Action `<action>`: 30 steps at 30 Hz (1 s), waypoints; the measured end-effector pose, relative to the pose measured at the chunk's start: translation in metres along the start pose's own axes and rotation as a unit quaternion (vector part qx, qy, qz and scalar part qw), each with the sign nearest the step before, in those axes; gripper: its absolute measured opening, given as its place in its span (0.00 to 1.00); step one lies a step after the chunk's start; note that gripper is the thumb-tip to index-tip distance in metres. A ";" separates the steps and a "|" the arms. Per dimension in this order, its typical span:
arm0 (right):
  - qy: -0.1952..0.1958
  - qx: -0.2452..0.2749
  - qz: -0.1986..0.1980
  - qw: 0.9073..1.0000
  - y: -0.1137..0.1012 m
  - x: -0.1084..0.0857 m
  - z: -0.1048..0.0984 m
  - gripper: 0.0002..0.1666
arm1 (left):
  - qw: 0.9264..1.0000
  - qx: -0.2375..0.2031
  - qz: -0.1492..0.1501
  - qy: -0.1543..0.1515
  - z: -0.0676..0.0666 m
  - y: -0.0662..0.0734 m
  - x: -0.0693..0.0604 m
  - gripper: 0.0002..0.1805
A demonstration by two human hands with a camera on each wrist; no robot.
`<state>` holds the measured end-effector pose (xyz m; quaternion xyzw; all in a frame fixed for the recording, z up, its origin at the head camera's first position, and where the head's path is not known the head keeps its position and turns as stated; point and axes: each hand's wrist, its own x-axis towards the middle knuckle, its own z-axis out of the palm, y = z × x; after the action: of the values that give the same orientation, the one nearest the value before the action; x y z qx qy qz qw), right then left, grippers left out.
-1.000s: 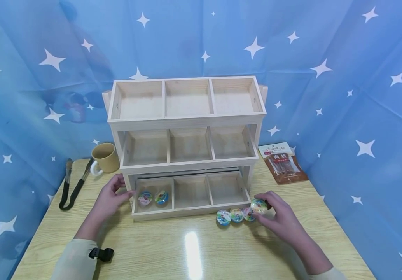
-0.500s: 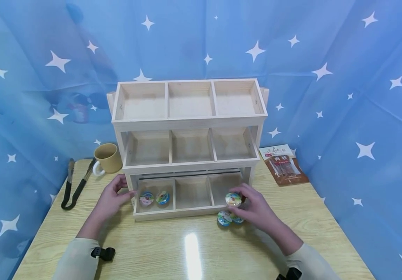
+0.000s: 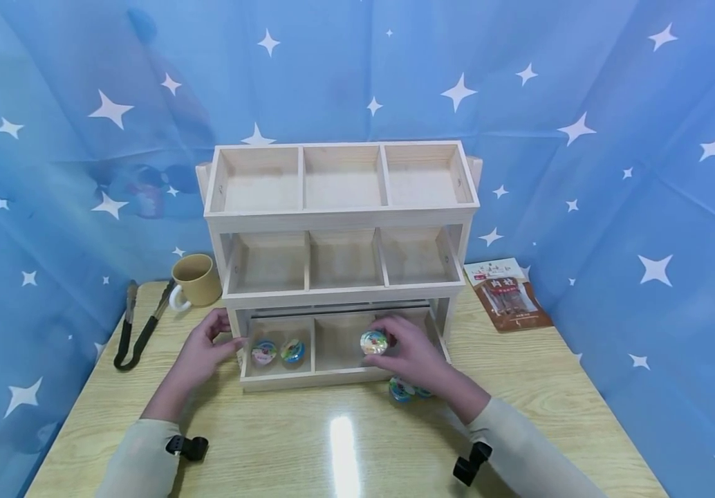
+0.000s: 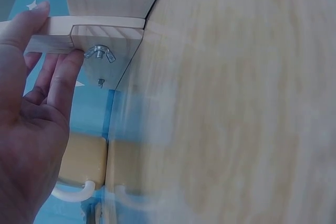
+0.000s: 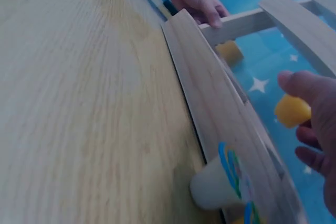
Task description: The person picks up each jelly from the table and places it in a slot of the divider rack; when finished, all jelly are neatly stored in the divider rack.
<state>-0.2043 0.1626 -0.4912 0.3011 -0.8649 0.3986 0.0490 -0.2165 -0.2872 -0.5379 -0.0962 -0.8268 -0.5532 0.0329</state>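
Observation:
My right hand (image 3: 412, 351) pinches a small jelly cup (image 3: 373, 342) with a shiny printed lid, above the bottom tier's middle compartment; the right wrist view shows the cup's body (image 5: 292, 111) is yellow. My left hand (image 3: 207, 346) grips the left side of the three-tier wooden rack (image 3: 345, 223), thumb over a side bar (image 4: 52, 43) and fingers beneath. Two other jelly cups, one pink-lidded (image 3: 264, 353) and one blue-rimmed (image 3: 292, 351), lie in the bottom left compartment. On the table before the rack, a pale jelly cup (image 5: 214, 184) stands beside another, partly hidden by my right hand.
Left of the rack are a tan mug (image 3: 197, 280) with a white handle and black-handled tongs (image 3: 140, 332). A brown-and-white snack packet (image 3: 508, 296) lies to the right. A blue star-printed curtain (image 3: 581, 173) surrounds the wooden table (image 3: 270, 443).
My right hand has carried the jelly cup leftward, from beside the row on the table to over the middle compartment. The left hand keeps its place on the rack.

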 end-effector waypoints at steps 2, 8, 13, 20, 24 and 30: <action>-0.018 -0.003 0.007 1.000 -0.001 0.007 0.004 0.30 | 1.000 -0.001 0.000 -0.001 0.001 0.000 0.001 0.31; -0.079 0.006 0.030 0.996 -0.001 0.023 0.016 0.31 | 1.000 0.003 -0.001 -0.003 0.002 0.000 0.002 0.31; -0.118 -0.002 0.029 0.993 -0.005 0.038 0.025 0.32 | 1.000 0.000 0.001 -0.002 0.001 0.000 0.001 0.30; -0.179 -0.046 0.006 0.983 -0.005 0.058 0.042 0.31 | 1.000 -0.001 0.003 -0.001 0.000 0.000 0.000 0.30; -0.196 -0.055 0.005 0.979 -0.005 0.063 0.049 0.31 | 1.000 0.000 0.003 -0.002 0.001 0.000 0.000 0.30; -0.197 -0.075 0.015 0.977 -0.006 0.069 0.055 0.31 | 1.000 0.001 -0.002 -0.002 0.000 0.002 0.000 0.30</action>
<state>-0.2487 0.0865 -0.5025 0.3565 -0.8891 0.2666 -0.1059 -0.2162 -0.2865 -0.5363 -0.0955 -0.8276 -0.5522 0.0305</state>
